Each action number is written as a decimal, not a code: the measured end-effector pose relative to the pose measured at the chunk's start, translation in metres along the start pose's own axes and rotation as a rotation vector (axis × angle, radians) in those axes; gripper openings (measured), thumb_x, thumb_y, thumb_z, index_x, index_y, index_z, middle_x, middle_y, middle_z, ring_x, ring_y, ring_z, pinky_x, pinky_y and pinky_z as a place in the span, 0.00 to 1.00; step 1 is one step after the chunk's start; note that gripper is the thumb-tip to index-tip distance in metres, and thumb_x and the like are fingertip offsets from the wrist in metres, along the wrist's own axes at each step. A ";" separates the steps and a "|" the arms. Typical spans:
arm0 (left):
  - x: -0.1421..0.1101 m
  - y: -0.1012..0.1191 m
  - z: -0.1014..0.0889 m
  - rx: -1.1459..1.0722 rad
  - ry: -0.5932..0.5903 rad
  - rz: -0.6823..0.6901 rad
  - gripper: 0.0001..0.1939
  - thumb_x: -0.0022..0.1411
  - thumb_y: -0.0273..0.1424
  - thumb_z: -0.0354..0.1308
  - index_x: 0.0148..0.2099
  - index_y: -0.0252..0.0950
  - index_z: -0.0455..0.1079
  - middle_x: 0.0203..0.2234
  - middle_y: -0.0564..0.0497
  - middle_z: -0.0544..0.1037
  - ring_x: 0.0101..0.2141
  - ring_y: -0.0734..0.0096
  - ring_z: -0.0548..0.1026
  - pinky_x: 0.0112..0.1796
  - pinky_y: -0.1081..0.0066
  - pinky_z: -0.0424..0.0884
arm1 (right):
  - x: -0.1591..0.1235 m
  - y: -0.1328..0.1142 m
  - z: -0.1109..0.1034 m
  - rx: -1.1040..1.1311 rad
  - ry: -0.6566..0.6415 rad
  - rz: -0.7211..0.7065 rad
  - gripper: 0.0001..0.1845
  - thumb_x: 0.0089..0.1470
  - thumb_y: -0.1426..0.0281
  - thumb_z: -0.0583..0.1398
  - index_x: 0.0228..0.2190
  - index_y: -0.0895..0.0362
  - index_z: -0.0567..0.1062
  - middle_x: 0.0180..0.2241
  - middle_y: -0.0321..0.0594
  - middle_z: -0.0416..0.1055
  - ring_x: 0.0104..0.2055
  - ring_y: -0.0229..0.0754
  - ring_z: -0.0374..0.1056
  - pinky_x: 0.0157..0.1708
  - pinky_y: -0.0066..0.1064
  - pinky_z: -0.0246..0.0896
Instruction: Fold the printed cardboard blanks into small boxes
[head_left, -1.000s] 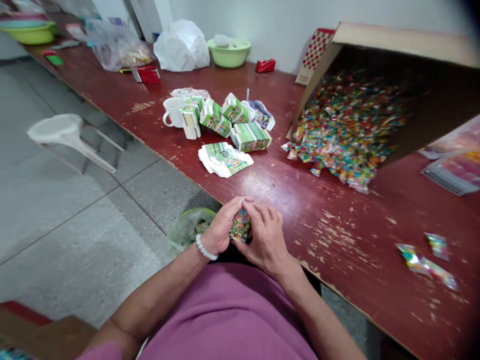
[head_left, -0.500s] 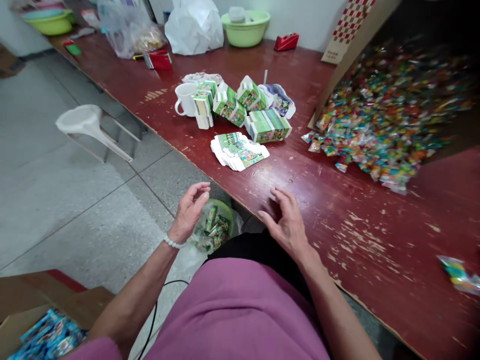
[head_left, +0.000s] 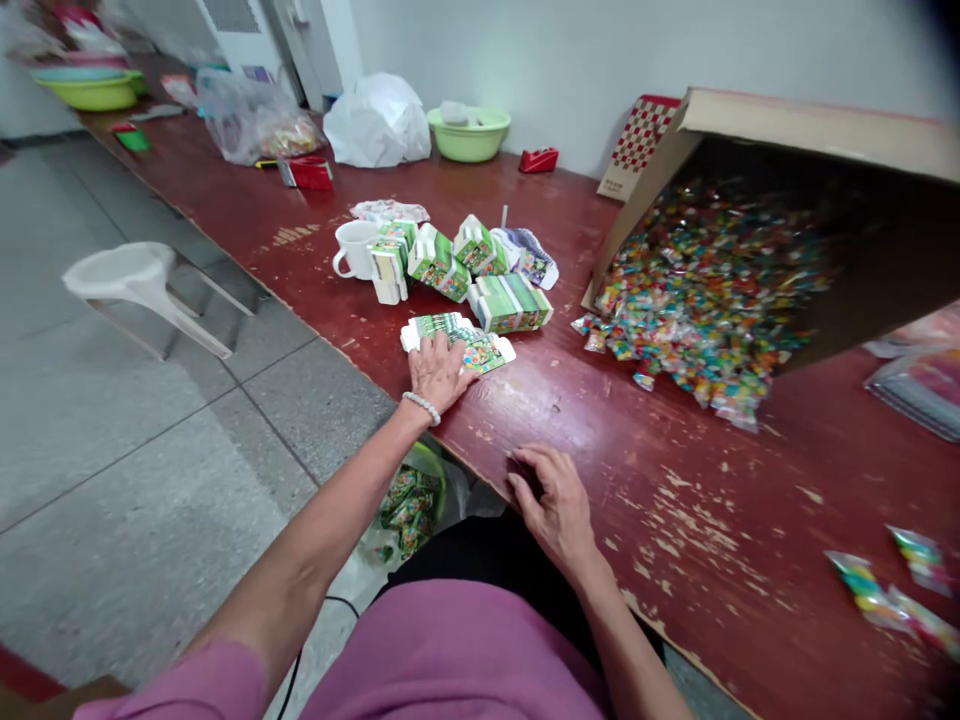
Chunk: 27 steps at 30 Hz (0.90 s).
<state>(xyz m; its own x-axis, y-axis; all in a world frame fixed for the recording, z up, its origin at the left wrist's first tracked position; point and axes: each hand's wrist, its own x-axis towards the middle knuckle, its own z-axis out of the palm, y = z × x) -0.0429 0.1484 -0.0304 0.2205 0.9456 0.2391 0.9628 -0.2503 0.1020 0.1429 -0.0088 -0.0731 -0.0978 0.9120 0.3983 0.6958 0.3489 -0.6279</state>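
My left hand (head_left: 439,374) lies over a fanned pile of flat, unfolded green-and-white cartons (head_left: 487,350), its fingers spread on top and covering part of the pile. My right hand (head_left: 553,500) hovers at the table's front edge with loosely curled fingers, thumb apart, and holds nothing. Behind the pile sit banded bundles of green cartons (head_left: 512,303), (head_left: 439,263). A white mug (head_left: 355,250) stands to their left.
On the red table (head_left: 622,450), a tipped cardboard box (head_left: 645,190) spills wrapped candies (head_left: 697,310) at right. Loose candy packets (head_left: 870,590) lie at lower right. Below the edge, a green basin (head_left: 441,480) holds green packets. A white stool (head_left: 127,270) stands at left.
My left hand has moved forward from above the floor onto the flat cartons. My right hand remains near the table edge with its fingers curled more. The camera view has tilted up.
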 end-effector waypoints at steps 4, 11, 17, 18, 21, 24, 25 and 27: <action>-0.001 -0.006 0.000 -0.015 0.016 0.022 0.25 0.59 0.48 0.60 0.52 0.37 0.70 0.48 0.36 0.70 0.49 0.42 0.64 0.44 0.55 0.59 | 0.001 -0.001 -0.001 0.021 0.003 0.012 0.13 0.58 0.72 0.58 0.45 0.54 0.75 0.44 0.46 0.74 0.46 0.49 0.69 0.46 0.44 0.66; -0.019 -0.015 0.006 -0.365 0.105 -0.068 0.14 0.65 0.41 0.56 0.49 0.42 0.75 0.45 0.43 0.77 0.47 0.52 0.70 0.46 0.61 0.60 | 0.005 -0.003 -0.002 0.184 0.093 0.193 0.13 0.57 0.69 0.58 0.44 0.56 0.74 0.42 0.45 0.75 0.44 0.47 0.71 0.46 0.41 0.66; -0.024 -0.015 -0.001 -0.539 0.134 -0.099 0.13 0.65 0.40 0.56 0.44 0.41 0.77 0.38 0.46 0.81 0.37 0.60 0.76 0.37 0.68 0.63 | 0.012 -0.004 -0.007 0.371 0.090 0.432 0.17 0.56 0.64 0.60 0.46 0.58 0.75 0.35 0.42 0.75 0.35 0.43 0.71 0.39 0.38 0.67; -0.026 -0.012 -0.003 -0.574 0.130 -0.095 0.12 0.64 0.40 0.56 0.43 0.41 0.77 0.35 0.48 0.81 0.34 0.62 0.75 0.36 0.69 0.63 | 0.015 -0.005 -0.008 0.429 0.094 0.464 0.18 0.56 0.63 0.60 0.47 0.57 0.74 0.35 0.41 0.75 0.33 0.42 0.70 0.38 0.37 0.67; -0.036 -0.002 -0.008 -0.677 0.086 -0.063 0.12 0.63 0.41 0.56 0.40 0.39 0.75 0.28 0.52 0.79 0.28 0.68 0.74 0.31 0.72 0.63 | 0.028 -0.004 -0.010 0.629 0.154 0.539 0.25 0.55 0.60 0.61 0.53 0.56 0.69 0.46 0.45 0.74 0.33 0.40 0.70 0.35 0.35 0.68; -0.045 0.009 -0.010 -0.732 0.015 -0.028 0.11 0.64 0.40 0.55 0.38 0.40 0.73 0.23 0.55 0.76 0.24 0.70 0.72 0.29 0.73 0.63 | 0.043 0.003 -0.008 0.674 0.242 0.570 0.32 0.53 0.58 0.62 0.56 0.56 0.64 0.55 0.50 0.68 0.35 0.39 0.70 0.36 0.35 0.69; -0.047 0.011 -0.011 -0.736 -0.006 -0.023 0.10 0.64 0.40 0.54 0.37 0.40 0.72 0.22 0.56 0.75 0.24 0.70 0.71 0.29 0.73 0.63 | 0.047 0.006 -0.007 0.652 0.262 0.576 0.33 0.52 0.57 0.62 0.56 0.56 0.64 0.55 0.50 0.68 0.35 0.39 0.69 0.37 0.36 0.69; -0.047 0.013 -0.014 -0.734 -0.030 -0.016 0.09 0.64 0.38 0.54 0.35 0.40 0.71 0.23 0.55 0.75 0.26 0.68 0.72 0.31 0.71 0.64 | 0.050 0.010 -0.005 0.604 0.292 0.573 0.33 0.51 0.57 0.63 0.55 0.56 0.66 0.53 0.49 0.69 0.35 0.39 0.69 0.37 0.36 0.68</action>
<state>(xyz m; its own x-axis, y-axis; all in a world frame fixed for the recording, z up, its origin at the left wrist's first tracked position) -0.0425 0.0981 -0.0270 0.2212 0.9531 0.2066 0.6157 -0.3008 0.7283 0.1483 0.0394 -0.0561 0.3939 0.9190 0.0168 0.0790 -0.0156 -0.9968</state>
